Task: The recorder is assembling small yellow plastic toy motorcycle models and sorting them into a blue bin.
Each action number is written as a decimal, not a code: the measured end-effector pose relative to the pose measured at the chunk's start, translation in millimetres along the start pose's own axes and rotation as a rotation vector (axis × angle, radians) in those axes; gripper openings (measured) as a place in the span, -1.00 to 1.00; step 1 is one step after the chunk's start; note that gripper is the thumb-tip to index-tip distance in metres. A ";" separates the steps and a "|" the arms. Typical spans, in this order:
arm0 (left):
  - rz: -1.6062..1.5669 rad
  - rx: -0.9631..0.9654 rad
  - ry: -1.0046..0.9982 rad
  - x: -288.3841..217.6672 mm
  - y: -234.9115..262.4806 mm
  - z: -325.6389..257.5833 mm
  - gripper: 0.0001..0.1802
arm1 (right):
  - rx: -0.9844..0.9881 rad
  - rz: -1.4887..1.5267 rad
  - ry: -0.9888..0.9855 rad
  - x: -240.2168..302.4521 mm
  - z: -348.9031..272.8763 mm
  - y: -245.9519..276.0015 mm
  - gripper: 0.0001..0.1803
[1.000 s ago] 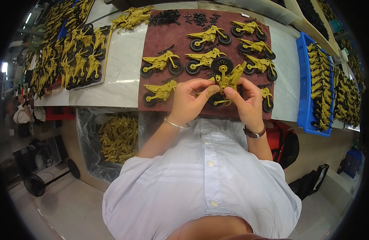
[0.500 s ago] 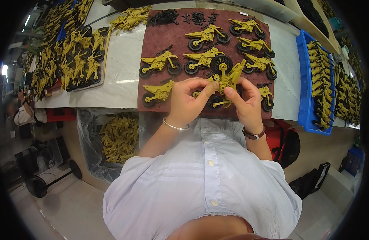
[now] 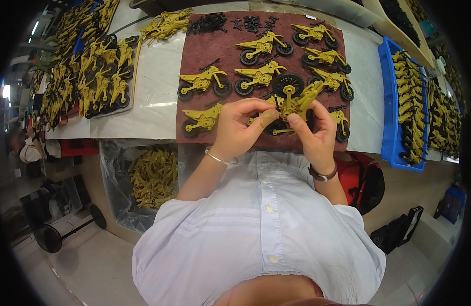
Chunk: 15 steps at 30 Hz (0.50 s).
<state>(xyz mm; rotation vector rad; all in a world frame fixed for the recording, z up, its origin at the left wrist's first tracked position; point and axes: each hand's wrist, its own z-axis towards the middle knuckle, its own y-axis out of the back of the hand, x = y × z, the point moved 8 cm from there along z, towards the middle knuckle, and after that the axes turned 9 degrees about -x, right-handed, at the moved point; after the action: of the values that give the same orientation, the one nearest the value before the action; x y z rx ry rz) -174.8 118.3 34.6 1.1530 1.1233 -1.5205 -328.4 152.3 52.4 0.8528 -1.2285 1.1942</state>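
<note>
**Both hands hold one yellow toy motorcycle over the brown mat**

The left hand [image 3: 238,130] is curled, its thumb and fingertips pinching the near, lower end of a yellow toy motorcycle [image 3: 292,104]. The right hand [image 3: 314,135] closes on the same toy from the other side, thumb pressed against the frame and fingers wrapped behind it. A thin bracelet sits on the left wrist, a dark watch on the right.

The toy is lifted clear of the mat and held between the two hands, just above the near edge of the brown mat [image 3: 205,48]. Its long axis runs on a slant, from the lower left by the thumbs up toward the upper right, away from the person. A black wheel [image 3: 288,82] stands at the far end, just above the fingers, seen nearly face on; a second dark wheel shows partly under the hands.

Around the hands, on the mat, finished yellow motorcycles with black wheels lie on their sides in rough rows: one [image 3: 204,81] to the left, one [image 3: 202,118] just beside the left hand, others [image 3: 263,47] further back. Small black parts [image 3: 230,23] are scattered along the far edge of the mat.

To the right a blue tray [image 3: 387,102] holds a column of yellow toys. To the left a dark tray [image 3: 100,76] is crowded with more. Below the table edge, a clear plastic bag [image 3: 151,178] holds loose yellow frame pieces.
</note>
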 end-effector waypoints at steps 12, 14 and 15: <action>0.061 0.112 -0.131 -39.1 -10.6 16.1 -0.71 | 0.246 -0.351 0.246 12.2 -1.1 -13.7 -0.75; 0.072 0.114 -0.161 -38.8 -10.1 14.1 -0.72 | 0.227 -0.338 0.285 18.3 -2.5 -15.3 -0.74; 0.042 0.111 -0.135 -37.3 -9.4 12.6 -0.73 | 0.224 -0.338 0.285 18.6 -3.4 -14.9 -0.74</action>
<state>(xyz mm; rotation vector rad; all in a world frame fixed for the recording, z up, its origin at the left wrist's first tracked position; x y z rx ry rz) -179.8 112.5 74.4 1.1220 0.9292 -1.6197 -314.5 156.1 71.7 0.9728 -0.6962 1.1411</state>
